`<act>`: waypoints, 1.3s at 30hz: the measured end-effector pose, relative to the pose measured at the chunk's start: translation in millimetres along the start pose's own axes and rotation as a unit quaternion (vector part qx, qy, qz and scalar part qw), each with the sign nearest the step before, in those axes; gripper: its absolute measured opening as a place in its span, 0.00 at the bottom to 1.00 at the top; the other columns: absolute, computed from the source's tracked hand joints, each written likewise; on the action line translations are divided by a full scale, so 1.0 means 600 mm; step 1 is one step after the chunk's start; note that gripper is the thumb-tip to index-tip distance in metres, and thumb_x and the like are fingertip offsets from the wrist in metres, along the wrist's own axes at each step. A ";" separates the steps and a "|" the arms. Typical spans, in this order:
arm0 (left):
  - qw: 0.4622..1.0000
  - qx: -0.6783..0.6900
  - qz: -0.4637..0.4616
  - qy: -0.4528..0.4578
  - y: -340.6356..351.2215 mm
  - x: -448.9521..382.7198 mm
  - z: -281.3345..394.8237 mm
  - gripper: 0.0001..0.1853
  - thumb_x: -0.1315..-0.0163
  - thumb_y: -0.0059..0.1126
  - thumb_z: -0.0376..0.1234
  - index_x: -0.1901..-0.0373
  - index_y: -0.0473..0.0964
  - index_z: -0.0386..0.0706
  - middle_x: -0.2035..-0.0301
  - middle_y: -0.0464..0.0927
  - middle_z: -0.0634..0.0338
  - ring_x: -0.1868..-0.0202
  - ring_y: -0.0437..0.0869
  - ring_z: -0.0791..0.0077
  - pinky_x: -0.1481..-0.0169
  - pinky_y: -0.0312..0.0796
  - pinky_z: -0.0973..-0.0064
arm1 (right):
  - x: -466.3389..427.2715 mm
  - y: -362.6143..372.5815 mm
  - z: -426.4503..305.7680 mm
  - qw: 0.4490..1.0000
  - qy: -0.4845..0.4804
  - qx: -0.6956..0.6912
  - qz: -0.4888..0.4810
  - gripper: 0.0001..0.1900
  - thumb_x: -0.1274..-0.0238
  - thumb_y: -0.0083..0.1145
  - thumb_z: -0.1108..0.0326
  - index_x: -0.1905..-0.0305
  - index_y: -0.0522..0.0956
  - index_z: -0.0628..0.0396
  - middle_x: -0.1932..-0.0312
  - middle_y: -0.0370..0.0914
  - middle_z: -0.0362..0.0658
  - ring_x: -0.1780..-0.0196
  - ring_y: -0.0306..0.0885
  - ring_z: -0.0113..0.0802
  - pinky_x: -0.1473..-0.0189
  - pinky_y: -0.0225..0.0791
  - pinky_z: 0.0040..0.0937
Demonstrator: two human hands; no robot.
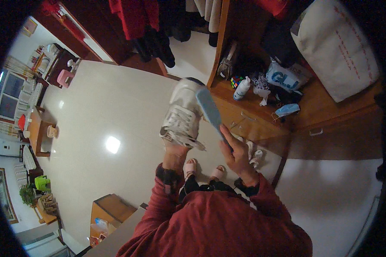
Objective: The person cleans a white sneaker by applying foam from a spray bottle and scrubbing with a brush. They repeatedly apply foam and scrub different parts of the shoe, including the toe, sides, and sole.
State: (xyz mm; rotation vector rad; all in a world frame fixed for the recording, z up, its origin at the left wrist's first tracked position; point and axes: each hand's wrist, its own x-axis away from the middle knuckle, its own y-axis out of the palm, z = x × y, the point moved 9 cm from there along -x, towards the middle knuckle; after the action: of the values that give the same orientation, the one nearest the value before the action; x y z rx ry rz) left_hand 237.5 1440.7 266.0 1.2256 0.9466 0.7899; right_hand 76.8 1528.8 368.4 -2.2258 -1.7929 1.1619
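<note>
A white lace-up sneaker is held up in front of me, its toe pointing away and its laces hanging loose at the ankle end. My left hand reaches into or behind the shoe's opening; the fingers are hidden, and only the wrist end shows. In my right hand is the dark handle of a light blue brush. Its long head slants up beside the sneaker's right side, close to the toe. Whether the brush touches the shoe cannot be told, and its bristles are not visible.
To the right, a wooden cabinet shelf bears a white pump bottle, a puzzle cube, a blue face mask and a large cloth bag. White shoes stand on the floor below. A wooden cabinet is at lower left.
</note>
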 end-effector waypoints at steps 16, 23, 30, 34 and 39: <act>0.200 -0.979 0.007 0.036 0.062 0.007 -0.032 0.29 0.40 0.57 0.44 0.38 0.71 0.44 0.41 0.75 0.55 0.38 0.74 0.57 0.37 0.70 0.61 | -0.003 -0.033 0.116 0.965 0.185 -0.142 0.122 0.25 0.26 0.51 0.68 0.28 0.67 0.59 0.69 0.72 0.31 0.75 0.55 0.14 0.74 0.53 0.18; 0.137 -0.987 0.002 0.078 0.165 -0.042 -0.043 0.28 0.45 0.61 0.39 0.41 0.73 0.44 0.45 0.76 0.54 0.43 0.77 0.53 0.40 0.71 0.65 | 0.020 -0.054 -0.045 0.993 -0.113 0.038 0.019 0.24 0.29 0.51 0.72 0.31 0.69 0.64 0.51 0.82 0.51 0.63 0.77 0.27 0.64 0.69 0.23; 0.235 -0.942 -0.050 0.234 0.165 -0.003 -0.052 0.25 0.45 0.59 0.42 0.47 0.74 0.42 0.49 0.77 0.51 0.46 0.77 0.56 0.42 0.70 0.66 | -0.057 -0.027 -0.013 0.995 0.056 -0.078 -0.034 0.24 0.30 0.55 0.67 0.31 0.71 0.54 0.46 0.81 0.55 0.48 0.83 0.45 0.47 0.74 0.39; 0.162 -0.983 -0.020 0.086 0.091 0.000 -0.043 0.26 0.39 0.54 0.43 0.39 0.71 0.44 0.44 0.76 0.55 0.42 0.75 0.57 0.36 0.68 0.63 | -0.049 -0.038 -0.071 0.990 -0.123 0.061 -0.037 0.23 0.31 0.53 0.73 0.33 0.72 0.61 0.47 0.82 0.57 0.53 0.85 0.43 0.52 0.74 0.34; 0.184 -0.966 -0.067 0.168 0.120 0.023 -0.063 0.20 0.35 0.52 0.37 0.41 0.76 0.47 0.47 0.81 0.58 0.43 0.80 0.57 0.37 0.71 0.60 | -0.053 -0.050 -0.005 0.997 0.035 -0.003 -0.063 0.23 0.31 0.53 0.75 0.32 0.73 0.60 0.51 0.83 0.55 0.56 0.84 0.38 0.56 0.74 0.31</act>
State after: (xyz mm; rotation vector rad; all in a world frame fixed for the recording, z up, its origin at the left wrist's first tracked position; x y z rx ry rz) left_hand 208.8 1481.3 331.5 -1.4194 -0.2662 1.1925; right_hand 52.7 1512.3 400.9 -2.0942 -1.8789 1.0433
